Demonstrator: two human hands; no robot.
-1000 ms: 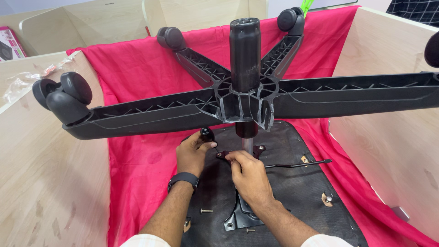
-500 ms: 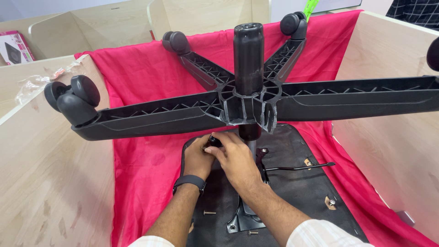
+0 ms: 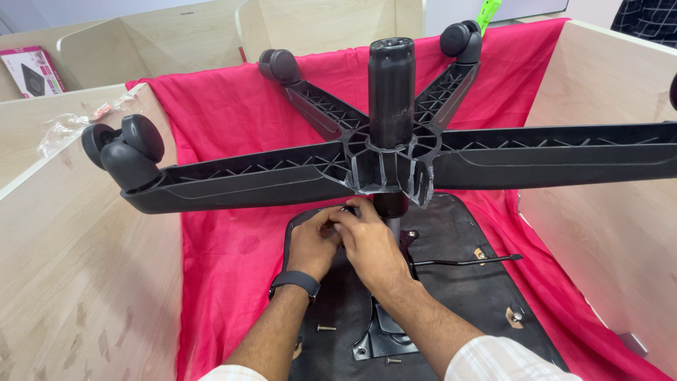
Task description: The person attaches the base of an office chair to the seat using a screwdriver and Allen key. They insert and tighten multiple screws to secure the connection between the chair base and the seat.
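An office chair lies upside down, its black seat underside point(image 3: 451, 282) resting on a red cloth point(image 3: 233, 240). The five-armed black base point(image 3: 282, 176) with casters and the upright gas cylinder point(image 3: 391, 92) rise above the seat. Under the hub, my left hand point(image 3: 314, 243), with a dark watch on the wrist, and my right hand point(image 3: 370, 243) meet. Both close around a small black knob point(image 3: 348, 209) beside the cylinder's foot, and my fingers hide most of it. The metal mounting plate point(image 3: 384, 339) shows just behind my right forearm.
Light wooden walls point(image 3: 84, 282) box in the cloth on the left, right and back. A thin black lever point(image 3: 469, 262) sticks out to the right over the seat. Loose screws point(image 3: 326, 328) lie on the seat. A double caster point(image 3: 127, 152) hangs over the left wall.
My right hand has slid left from the lever area to join my left hand at the knob. Both hands now sit higher, tight under the base hub.
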